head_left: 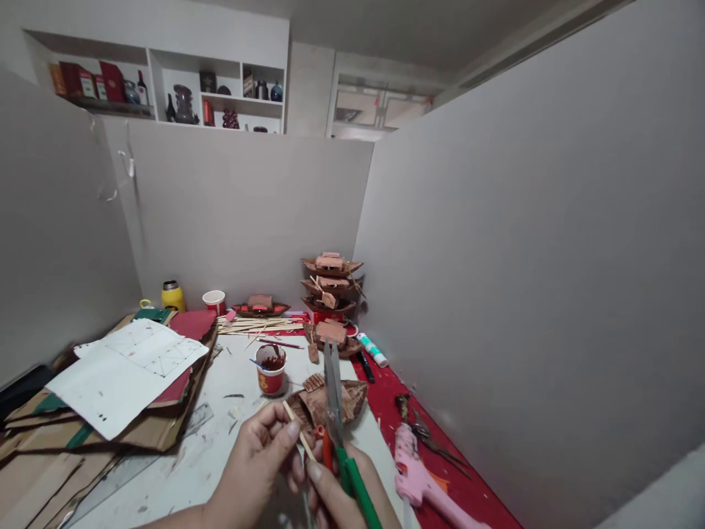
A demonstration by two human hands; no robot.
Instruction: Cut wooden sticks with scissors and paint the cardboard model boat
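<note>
My left hand (258,448) pinches a thin wooden stick (297,426) between thumb and fingers. In my right hand (358,481) is a pair of scissors (333,397) with a green handle, its blades pointing away from me. The right thumb also touches the lower end of the stick. An orange part shows beside the scissors; where it belongs is unclear. Just beyond my hands lies a brown model boat (355,400), partly hidden by the scissors. A paper cup (271,378) of dark brown paint, with a blue-handled tool inside, stands to its left.
Model boats (330,285) are stacked at the back, with another boat (261,305) to their left. Loose sticks (258,325) lie nearby. Cardboard and a white sheet (129,375) cover the left side. A pink glue gun (416,470) and pliers (440,444) lie right, along the grey partition (523,242).
</note>
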